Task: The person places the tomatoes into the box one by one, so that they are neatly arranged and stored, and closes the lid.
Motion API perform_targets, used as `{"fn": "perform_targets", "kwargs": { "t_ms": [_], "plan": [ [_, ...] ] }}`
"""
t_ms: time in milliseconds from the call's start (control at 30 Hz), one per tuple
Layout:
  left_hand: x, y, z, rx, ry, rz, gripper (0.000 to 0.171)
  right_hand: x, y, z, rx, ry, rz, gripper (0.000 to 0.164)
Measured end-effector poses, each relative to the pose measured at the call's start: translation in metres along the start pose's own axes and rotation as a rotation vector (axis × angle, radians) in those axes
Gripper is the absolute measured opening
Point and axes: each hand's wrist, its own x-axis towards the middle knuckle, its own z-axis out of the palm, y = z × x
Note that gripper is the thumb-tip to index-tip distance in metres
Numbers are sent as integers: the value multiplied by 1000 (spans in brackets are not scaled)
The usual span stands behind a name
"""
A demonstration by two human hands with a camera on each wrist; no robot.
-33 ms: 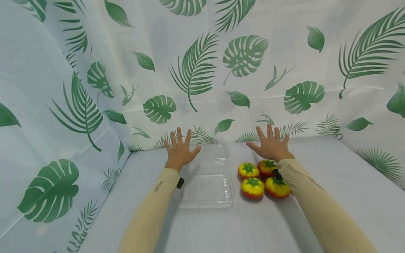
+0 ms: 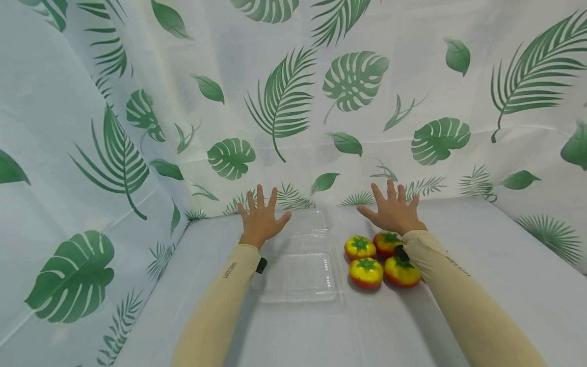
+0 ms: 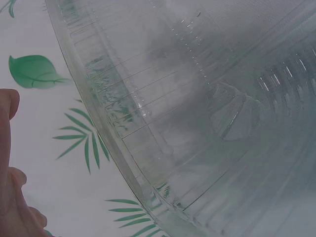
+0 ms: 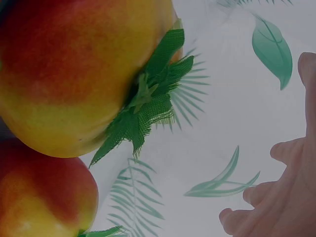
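My left hand (image 2: 261,220), fingers spread and straight, is held over the left side of a clear plastic clamshell box (image 2: 295,296) that lies open with its lid. In the left wrist view the box's ribbed wall (image 3: 237,113) fills most of the picture, with fingertips (image 3: 17,177) at the left edge. My right hand (image 2: 395,211), also spread, is beyond several red-and-yellow persimmon-like fruits (image 2: 365,274) with green cloth-like leaves. Close in the right wrist view are two such fruits (image 4: 74,74), apart from the fingers (image 4: 286,150). Neither hand holds anything.
A pale table surface (image 2: 486,265) carries the box and, to its right, the clustered fruits. Behind and at the sides hangs a white sheet (image 2: 293,30) printed with green leaves. Dark wrist devices (image 2: 261,265) sit at both beige sleeves (image 2: 215,306).
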Motion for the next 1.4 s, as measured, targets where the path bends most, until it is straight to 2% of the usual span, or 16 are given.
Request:
{"fn": "perform_targets", "kwargs": {
  "t_ms": [300,567,733,900,1100,1267,1400],
  "plan": [
    [4,-7,2,12,-30,2,88,0,-4,-3,-11,3,-16,99],
    [7,-8,-4,-8,-35,11,90,3,1,-7,9,28,-29,103],
    [3,-12,-8,-80,-52,-3,91,-2,0,-9,-2,7,-23,100],
    [-4,-18,-22,-149,-43,7,91,-5,3,-7,-4,-30,-11,101],
    [-14,-27,-45,-226,-11,20,94,-4,10,-10,3,-26,-11,103],
    [-31,-35,-55,-316,16,35,95,-6,14,-13,21,-41,-2,105],
    [-51,-41,-59,-395,9,44,97,-8,16,-14,31,-47,-4,103]
  ]
}}
